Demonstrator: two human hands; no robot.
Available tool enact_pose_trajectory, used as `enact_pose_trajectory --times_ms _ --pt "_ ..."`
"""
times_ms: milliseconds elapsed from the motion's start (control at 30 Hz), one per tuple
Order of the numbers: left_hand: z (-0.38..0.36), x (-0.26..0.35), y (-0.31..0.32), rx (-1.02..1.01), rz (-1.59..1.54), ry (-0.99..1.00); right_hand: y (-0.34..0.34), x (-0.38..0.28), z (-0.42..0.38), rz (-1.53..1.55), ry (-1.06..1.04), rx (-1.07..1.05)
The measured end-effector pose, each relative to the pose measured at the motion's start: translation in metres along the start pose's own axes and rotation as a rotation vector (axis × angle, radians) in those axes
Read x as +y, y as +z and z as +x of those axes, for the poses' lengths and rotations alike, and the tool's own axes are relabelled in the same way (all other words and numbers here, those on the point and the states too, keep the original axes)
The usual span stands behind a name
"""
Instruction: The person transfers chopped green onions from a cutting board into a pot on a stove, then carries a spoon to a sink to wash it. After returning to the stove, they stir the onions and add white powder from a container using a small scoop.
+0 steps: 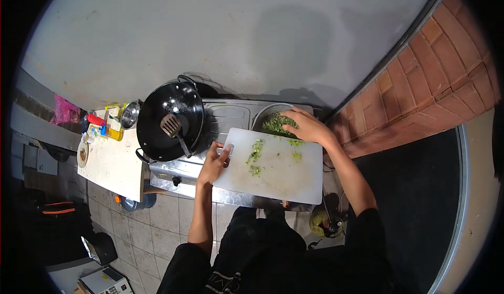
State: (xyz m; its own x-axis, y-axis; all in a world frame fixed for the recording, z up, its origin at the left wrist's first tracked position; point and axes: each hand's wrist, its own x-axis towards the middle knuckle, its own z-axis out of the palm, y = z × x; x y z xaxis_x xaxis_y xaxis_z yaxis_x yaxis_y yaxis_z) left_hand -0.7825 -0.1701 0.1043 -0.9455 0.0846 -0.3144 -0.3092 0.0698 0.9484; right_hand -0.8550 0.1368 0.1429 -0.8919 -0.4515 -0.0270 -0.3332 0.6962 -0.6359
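Observation:
My left hand (212,164) grips the white cutting board (278,181) at its left end, with fingers curled through the handle slot. Chopped green leaves (255,152) are scattered on the board, and a few bits lie near its far edge. Just beyond that edge is a metal pan (257,119) full of chopped greens (275,125). Over the pan, my right hand (310,128) has its thumb and fingers apart, touching or just above the greens; its fingertips are partly hidden.
To the left, a black wok (170,105) with a slotted spatula (170,126) in it stands on the metal stove (226,113). A white table (113,160) holds bottles, a metal bowl (130,114) and a plate (83,153). A brick wall (415,84) rises at the right.

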Motion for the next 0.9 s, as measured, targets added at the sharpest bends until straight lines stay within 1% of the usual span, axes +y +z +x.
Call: enact_pose_trajectory --times_ms 67,167,200,267,300,333,400,433,500,533,600,633,700,733,800,833,900 --pt "-0.002 0.001 0.000 0.005 0.000 0.003 -0.014 -0.013 -0.014 0.063 0.059 -0.183" --pt "-0.003 0.007 -0.001 -0.005 0.028 -0.015 -0.024 -0.035 -0.046 0.009 0.005 -0.246" --pt "-0.003 0.008 -0.001 -0.008 0.015 -0.019 -0.020 -0.033 -0.056 0.010 0.007 -0.245" --pt "-0.003 0.006 0.000 -0.015 0.002 -0.024 -0.014 -0.027 -0.070 0.048 -0.068 -0.287" --pt "-0.002 0.004 -0.001 -0.013 -0.026 -0.024 -0.020 -0.041 -0.070 0.147 0.067 -0.308" --pt "-0.002 0.002 -0.001 -0.011 -0.053 -0.024 -0.017 -0.036 -0.070 0.148 0.070 -0.305" --pt "0.000 0.000 -0.002 -0.022 -0.055 -0.012 -0.008 -0.021 -0.064 0.124 0.003 -0.249" --pt "-0.001 0.000 -0.003 -0.030 -0.059 -0.004 -0.005 -0.017 -0.061 0.124 0.005 -0.245" --pt "-0.002 0.000 -0.003 -0.031 -0.058 -0.001 0.001 -0.014 -0.052 0.231 -0.021 -0.134" --pt "-0.003 0.000 -0.002 -0.028 -0.060 0.002 0.003 -0.015 -0.046 0.230 -0.018 -0.132" --pt "-0.004 0.001 -0.003 -0.024 -0.020 0.002 0.004 -0.016 -0.037 0.167 0.064 0.037" --pt "-0.005 0.001 -0.003 -0.017 0.020 0.001 0.006 -0.014 -0.036 0.166 0.067 0.040" --pt "-0.005 0.002 -0.003 -0.017 0.017 0.008 0.006 -0.014 -0.033 0.286 0.040 0.246" --pt "-0.006 0.002 -0.003 -0.012 0.014 0.011 0.001 -0.016 -0.036 0.285 0.037 0.245" --pt "-0.007 0.001 -0.004 -0.012 0.000 -0.001 -0.011 -0.022 -0.049 0.288 0.060 -0.045" --pt "-0.007 0.001 -0.004 -0.018 -0.015 -0.013 -0.012 -0.021 -0.052 0.286 0.056 -0.043" --pt "-0.006 0.000 -0.006 -0.022 -0.002 -0.007 -0.010 -0.019 -0.057 0.351 -0.031 -0.295"
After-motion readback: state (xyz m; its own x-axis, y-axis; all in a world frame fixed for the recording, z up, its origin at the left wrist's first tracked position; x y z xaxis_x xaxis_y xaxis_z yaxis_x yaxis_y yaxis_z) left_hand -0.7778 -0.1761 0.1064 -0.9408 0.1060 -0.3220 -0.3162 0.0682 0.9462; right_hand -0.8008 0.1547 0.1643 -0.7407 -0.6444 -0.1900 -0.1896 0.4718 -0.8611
